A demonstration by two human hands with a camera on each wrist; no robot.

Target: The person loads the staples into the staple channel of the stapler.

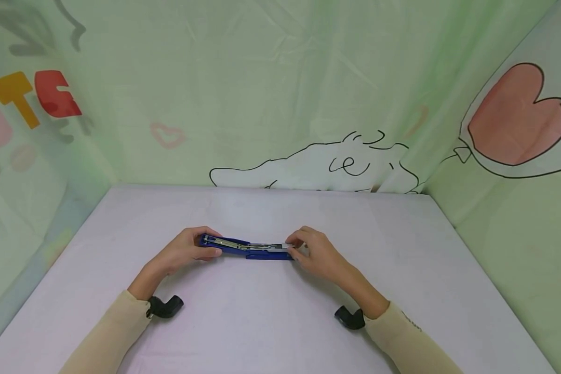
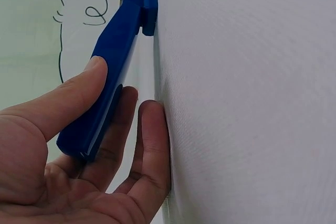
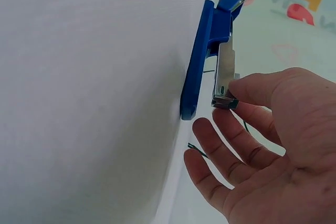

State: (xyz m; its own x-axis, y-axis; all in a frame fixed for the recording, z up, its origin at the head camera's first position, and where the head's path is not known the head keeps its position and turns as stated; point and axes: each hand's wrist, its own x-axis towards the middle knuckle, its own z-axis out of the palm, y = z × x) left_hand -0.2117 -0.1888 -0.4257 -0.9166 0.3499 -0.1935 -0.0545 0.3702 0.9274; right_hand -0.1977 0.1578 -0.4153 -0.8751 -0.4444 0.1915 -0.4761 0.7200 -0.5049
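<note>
A blue stapler (image 1: 266, 256) lies folded wide open on the table, its top cover (image 2: 118, 35) swung back to the left. My left hand (image 1: 189, 248) grips the end of that cover, thumb on one side and fingers on the other. At the opposite end my right hand (image 1: 319, 254) pinches the metal magazine (image 3: 226, 66) between thumb and index finger, while its other fingers spread loosely. The magazine stands apart from the blue base (image 3: 197, 72), with a gap between them in the right wrist view. Whether staples lie inside cannot be made out.
The table (image 1: 271, 317) has a pale cloth top. Light green curtains (image 1: 262, 78) with printed letters and drawings hang behind it and at both sides. A black wrist mount (image 1: 165, 306) sits at the left sleeve, another mount (image 1: 349, 317) at the right.
</note>
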